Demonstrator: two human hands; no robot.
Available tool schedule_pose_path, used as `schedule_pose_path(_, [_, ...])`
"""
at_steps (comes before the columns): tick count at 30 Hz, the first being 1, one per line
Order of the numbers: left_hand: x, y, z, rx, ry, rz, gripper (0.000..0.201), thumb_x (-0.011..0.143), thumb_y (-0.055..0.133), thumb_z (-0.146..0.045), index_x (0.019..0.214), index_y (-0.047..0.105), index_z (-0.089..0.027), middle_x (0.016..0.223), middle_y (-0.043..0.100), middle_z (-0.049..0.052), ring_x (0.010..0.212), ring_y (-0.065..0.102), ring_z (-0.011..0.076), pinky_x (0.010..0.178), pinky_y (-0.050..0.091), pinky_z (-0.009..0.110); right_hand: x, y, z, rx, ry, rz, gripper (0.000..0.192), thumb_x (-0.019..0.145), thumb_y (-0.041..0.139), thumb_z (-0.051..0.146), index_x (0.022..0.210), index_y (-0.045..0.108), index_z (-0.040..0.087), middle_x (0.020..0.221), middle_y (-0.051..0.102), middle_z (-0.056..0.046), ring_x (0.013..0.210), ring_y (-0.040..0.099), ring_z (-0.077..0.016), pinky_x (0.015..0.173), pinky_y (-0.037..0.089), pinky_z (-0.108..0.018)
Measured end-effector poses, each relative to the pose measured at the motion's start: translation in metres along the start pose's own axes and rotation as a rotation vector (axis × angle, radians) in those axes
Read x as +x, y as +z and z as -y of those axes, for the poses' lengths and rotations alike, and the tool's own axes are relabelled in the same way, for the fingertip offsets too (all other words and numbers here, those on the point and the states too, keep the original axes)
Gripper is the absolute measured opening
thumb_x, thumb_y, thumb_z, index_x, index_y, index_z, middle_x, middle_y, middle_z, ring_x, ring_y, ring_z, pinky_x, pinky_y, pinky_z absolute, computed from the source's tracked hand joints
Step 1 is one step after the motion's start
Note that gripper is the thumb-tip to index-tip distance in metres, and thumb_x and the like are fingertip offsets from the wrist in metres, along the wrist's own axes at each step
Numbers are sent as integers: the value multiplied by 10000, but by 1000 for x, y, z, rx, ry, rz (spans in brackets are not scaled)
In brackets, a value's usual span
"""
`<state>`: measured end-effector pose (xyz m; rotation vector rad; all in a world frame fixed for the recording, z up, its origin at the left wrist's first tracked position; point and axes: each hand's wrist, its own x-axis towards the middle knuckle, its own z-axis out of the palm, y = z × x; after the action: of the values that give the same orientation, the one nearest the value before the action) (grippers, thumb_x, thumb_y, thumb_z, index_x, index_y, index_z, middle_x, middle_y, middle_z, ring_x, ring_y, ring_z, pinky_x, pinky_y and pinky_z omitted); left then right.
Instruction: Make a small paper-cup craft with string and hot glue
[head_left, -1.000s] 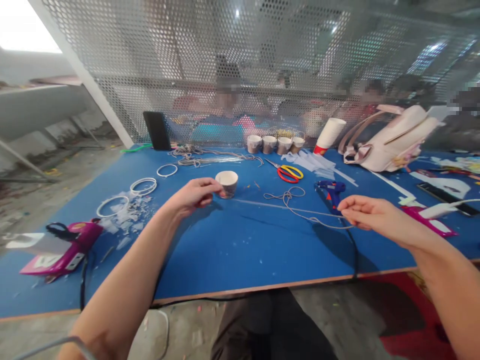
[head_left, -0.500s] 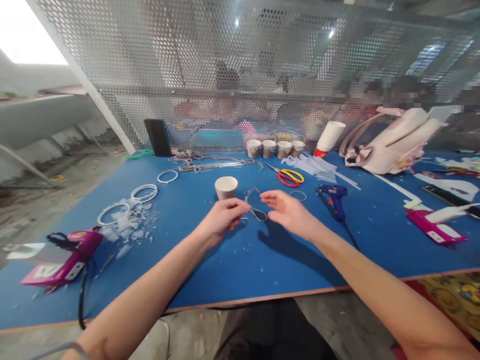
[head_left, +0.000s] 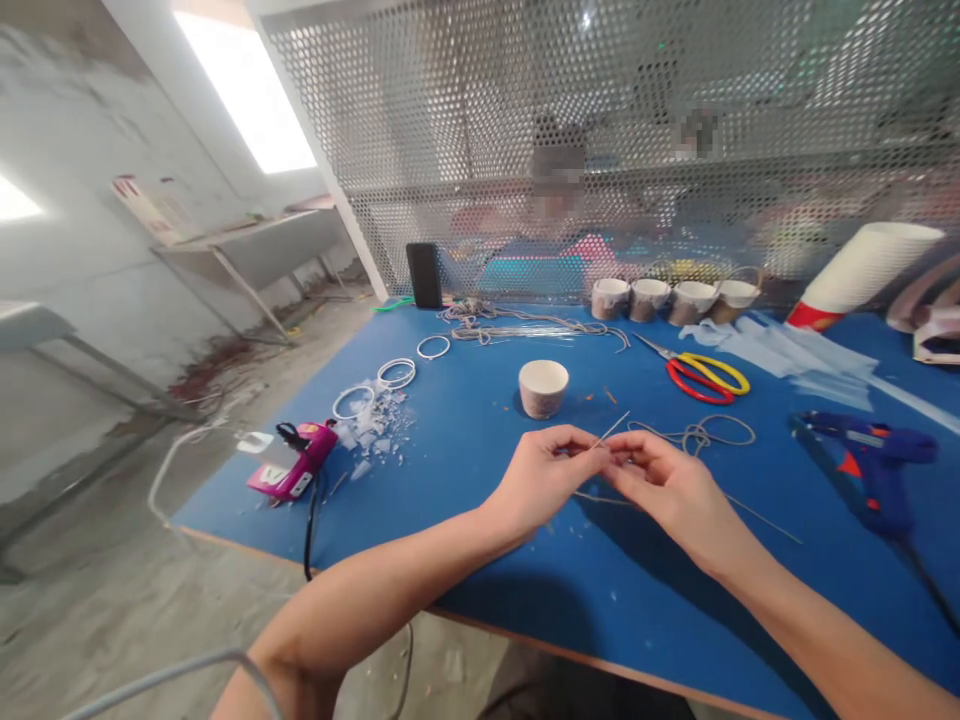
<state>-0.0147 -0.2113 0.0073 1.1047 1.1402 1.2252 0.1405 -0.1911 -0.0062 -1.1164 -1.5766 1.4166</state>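
Note:
My left hand and my right hand meet just above the blue table, fingertips pinched together on a thin grey cord. One end of the cord sticks up past my left fingers, and other lengths show below my hands and off to the right. A small paper cup with a white inside and a rough grey-brown outside stands upright just beyond my left hand. Loops of the same cord lie on the table past my right hand. How the cord runs between my fingertips is hidden.
Scissors with red and yellow handles lie at the back right, near a blue glue gun. Several handled cups line the mesh partition. White rings, scraps and a magenta power strip are at left.
The view has swung left. My right hand, apart with spread fingers before, has closed in against my left hand on the cord. More loose cord now shows at the right.

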Motion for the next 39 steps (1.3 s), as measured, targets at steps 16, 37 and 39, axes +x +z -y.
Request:
schedule_pose_path(16, [9,-13,-6,-268,-364,32,354,756,681,-465,983,650,-195,573,409,-77,397,207,23,394,67,179,14,-10,3,160,28,-290,316,634,745,477,756,705,188,521,478,49,465,315,-92,449,232,-249])
schedule_pose_path(37, [2,-8,-16,-198,-326,-40,378,599,811,-389,874,651,-185,577,459,-74,410,226,11,377,105,161,10,6,13,361,17,-113,220,666,733,403,722,676,198,559,474,58,507,336,-93,479,250,-245])
schedule_pose_path(39, [1,-6,-13,-189,-341,-33,401,586,824,-420,860,640,-191,562,443,-84,401,214,9,374,105,162,9,8,14,372,25,-103,213,658,737,396,714,677,199,557,478,58,508,335,-93,485,247,-248])
